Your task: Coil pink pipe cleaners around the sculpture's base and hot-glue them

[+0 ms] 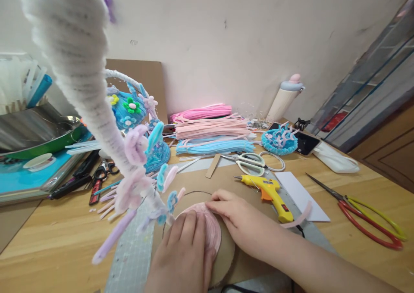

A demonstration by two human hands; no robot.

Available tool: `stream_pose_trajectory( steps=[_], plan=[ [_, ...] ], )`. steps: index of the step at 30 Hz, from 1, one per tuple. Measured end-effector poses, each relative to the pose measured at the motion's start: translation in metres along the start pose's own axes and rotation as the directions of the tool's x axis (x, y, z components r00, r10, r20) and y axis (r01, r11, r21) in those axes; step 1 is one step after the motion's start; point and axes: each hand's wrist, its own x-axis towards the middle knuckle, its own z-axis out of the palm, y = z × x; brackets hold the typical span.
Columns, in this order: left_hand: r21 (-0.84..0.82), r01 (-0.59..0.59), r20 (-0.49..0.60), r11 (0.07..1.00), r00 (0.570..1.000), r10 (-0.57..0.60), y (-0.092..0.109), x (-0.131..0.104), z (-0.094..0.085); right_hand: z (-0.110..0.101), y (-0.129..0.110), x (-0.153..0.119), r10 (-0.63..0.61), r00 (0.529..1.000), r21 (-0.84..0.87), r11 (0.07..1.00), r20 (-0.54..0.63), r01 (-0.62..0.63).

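Observation:
A pink round pad of coiled pipe cleaners [213, 237] lies on a brown cardboard circle [227, 258]. My left hand [184, 250] rests flat across the pad's left part, fingers stretched out and hiding much of it. At the pad's upper right edge, my right hand [237, 222] has its fingers bent and drawn together on the rim; its fingertips are partly hidden. A white fuzzy wrapped stalk [77, 64] crosses the near left, with pipe-cleaner flowers [134, 189] along its lower end.
A yellow glue gun [271, 194] lies beyond my right forearm, with red-and-yellow-handled scissors [365, 215] farther right. White-handled scissors [250, 161] lie before bundles of pink pipe cleaners [210, 129] and blue pipe cleaners [215, 147]. A bottle [284, 97] stands behind.

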Motion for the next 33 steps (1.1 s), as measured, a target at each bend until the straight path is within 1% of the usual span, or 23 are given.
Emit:
stream_pose_trajectory(
  steps=[3, 6, 9, 12, 14, 16, 19, 23, 30, 33],
  plan=[
    [-0.005, 0.003, 0.001, 1.000, 1.000, -0.003, 0.000, -0.001, 0.001, 0.003, 0.003, -0.001, -0.036, 0.999, -0.085, 0.996, 0.015, 0.037],
    [-0.006, 0.002, -0.003, 1.000, 1.000, -0.002, 0.000, -0.001, 0.002, 0.004, 0.003, -0.001, -0.039, 0.999, -0.161, 0.986, 0.031, 0.043],
    [-0.012, -0.006, -0.027, 1.000, 1.000, 0.006, 0.000, -0.001, 0.002, 0.001, -0.001, -0.003, -0.026, 0.999, -0.123, 0.992, 0.039, 0.030],
    [-0.039, 0.009, -0.009, 0.999, 1.000, -0.010, 0.000, 0.003, 0.001, -0.004, -0.005, -0.006, 0.040, 0.999, -0.041, 0.998, 0.021, -0.039],
    [-0.067, 0.070, 0.049, 0.995, 0.997, -0.067, 0.002, 0.009, 0.002, -0.006, -0.008, -0.009, 0.082, 0.997, -0.035, 0.996, 0.010, -0.081],
    [-0.101, 0.152, 0.110, 0.983, 0.984, -0.140, 0.004, 0.017, 0.002, -0.007, -0.009, -0.012, 0.113, 0.994, -0.065, 0.991, -0.001, -0.113],
    [-0.160, 0.217, 0.149, 0.963, 0.970, -0.193, 0.007, 0.026, 0.001, -0.004, -0.009, -0.018, 0.152, 0.988, -0.094, 0.984, -0.017, -0.153],
    [-0.199, 0.232, 0.149, 0.952, 0.967, -0.204, 0.010, 0.031, -0.002, 0.000, -0.005, -0.022, 0.148, 0.988, -0.054, 0.987, -0.033, -0.150],
    [-0.209, 0.246, 0.154, 0.946, 0.964, -0.217, 0.010, 0.030, -0.002, 0.005, -0.005, -0.023, 0.160, 0.986, -0.087, 0.983, -0.052, -0.164],
    [-0.199, 0.244, 0.146, 0.949, 0.965, -0.217, 0.011, 0.029, -0.001, 0.007, -0.004, -0.025, 0.172, 0.981, -0.089, 0.980, -0.090, -0.180]
  ],
)
